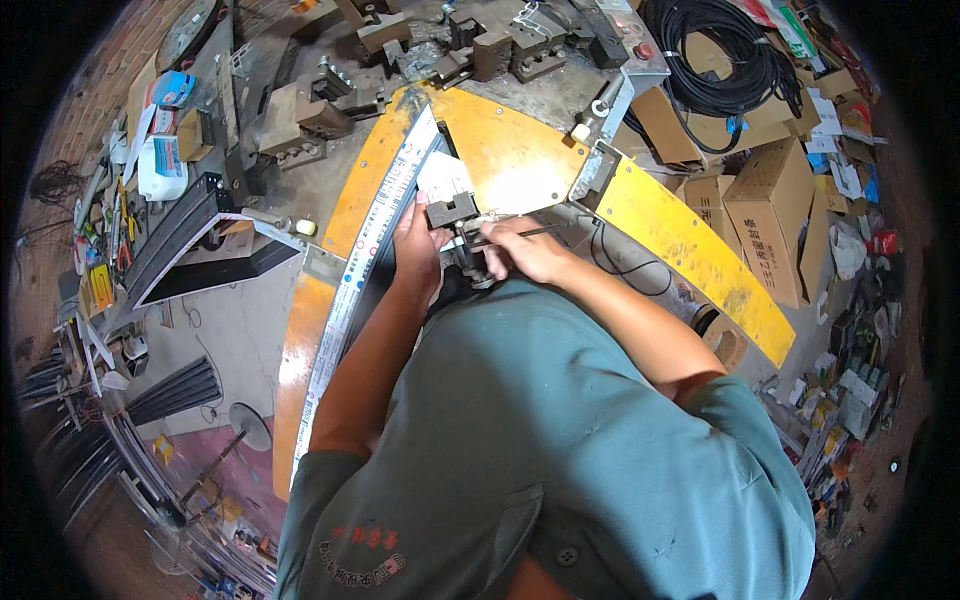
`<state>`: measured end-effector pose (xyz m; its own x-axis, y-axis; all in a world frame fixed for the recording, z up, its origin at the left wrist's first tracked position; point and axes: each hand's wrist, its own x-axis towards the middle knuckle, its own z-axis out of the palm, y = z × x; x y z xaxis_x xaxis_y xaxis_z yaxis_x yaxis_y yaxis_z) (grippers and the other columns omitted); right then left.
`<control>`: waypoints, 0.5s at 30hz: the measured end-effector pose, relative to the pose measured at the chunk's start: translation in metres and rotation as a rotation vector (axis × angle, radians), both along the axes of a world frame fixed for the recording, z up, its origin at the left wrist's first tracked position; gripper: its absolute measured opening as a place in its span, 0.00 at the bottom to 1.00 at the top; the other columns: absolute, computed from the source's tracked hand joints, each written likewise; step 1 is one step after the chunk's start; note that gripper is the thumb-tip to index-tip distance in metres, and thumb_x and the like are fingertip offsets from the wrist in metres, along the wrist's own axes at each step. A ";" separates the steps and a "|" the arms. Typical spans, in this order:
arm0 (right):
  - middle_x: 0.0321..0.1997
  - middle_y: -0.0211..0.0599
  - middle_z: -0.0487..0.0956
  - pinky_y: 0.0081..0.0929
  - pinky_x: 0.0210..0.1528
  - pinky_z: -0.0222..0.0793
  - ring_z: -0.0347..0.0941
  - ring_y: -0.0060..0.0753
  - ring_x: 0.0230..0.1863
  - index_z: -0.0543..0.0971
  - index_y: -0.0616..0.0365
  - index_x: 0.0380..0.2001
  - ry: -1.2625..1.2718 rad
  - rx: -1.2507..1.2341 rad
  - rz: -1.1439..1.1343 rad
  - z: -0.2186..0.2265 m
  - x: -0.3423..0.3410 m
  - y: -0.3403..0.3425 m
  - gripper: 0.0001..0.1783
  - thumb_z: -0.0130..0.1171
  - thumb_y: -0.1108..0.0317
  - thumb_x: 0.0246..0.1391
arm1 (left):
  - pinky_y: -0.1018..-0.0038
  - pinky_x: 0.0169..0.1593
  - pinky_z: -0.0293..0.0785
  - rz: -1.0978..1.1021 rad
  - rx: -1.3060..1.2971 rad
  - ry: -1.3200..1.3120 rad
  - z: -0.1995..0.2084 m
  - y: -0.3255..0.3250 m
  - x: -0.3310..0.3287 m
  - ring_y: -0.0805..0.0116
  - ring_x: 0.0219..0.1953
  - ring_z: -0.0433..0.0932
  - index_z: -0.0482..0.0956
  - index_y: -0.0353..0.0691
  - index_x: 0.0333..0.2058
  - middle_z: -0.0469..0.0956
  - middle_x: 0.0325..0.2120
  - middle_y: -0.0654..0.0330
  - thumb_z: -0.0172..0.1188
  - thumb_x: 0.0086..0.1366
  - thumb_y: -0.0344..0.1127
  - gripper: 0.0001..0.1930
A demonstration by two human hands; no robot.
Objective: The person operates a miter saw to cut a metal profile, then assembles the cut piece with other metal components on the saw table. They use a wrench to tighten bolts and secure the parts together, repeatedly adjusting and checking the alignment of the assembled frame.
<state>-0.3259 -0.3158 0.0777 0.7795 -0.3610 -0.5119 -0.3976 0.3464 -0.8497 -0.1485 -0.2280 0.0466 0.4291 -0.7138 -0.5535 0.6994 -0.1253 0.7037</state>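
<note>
A long dark profile with white printed film (365,245) runs slantwise over the yellow worktop, its far end cut to a point. Against its right side my left hand (415,248) is closed around the edge. A dark metal block with a notch (452,209) sits just right of those fingers, below a white piece (446,177). My right hand (527,250) is closed on a thin dark rod (546,229) that sticks out to the right. Between both hands is a small metal fitting (462,246), partly hidden by fingers.
Yellow worktop panels (690,255) curve out to the right. Heavy metal blocks (490,55) stand at the back. Coiled black cable (715,75) and cardboard boxes (770,215) fill the right. A black-and-white frame corner (205,245) lies at left.
</note>
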 end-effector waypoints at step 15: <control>0.34 0.40 0.84 0.27 0.43 0.74 0.81 0.32 0.36 0.82 0.69 0.52 -0.291 0.340 0.013 0.008 -0.054 -0.046 0.25 0.48 0.57 0.72 | 0.79 0.25 0.54 0.068 -0.001 0.012 -0.004 0.000 -0.004 0.82 0.19 0.57 0.79 0.41 0.49 0.67 0.22 0.73 0.52 0.79 0.44 0.14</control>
<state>-0.3797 -0.3620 0.0859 0.9121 -0.1988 -0.3585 -0.1652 0.6221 -0.7653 -0.1521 -0.2284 0.0427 0.4699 -0.6840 -0.5581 0.7143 -0.0768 0.6956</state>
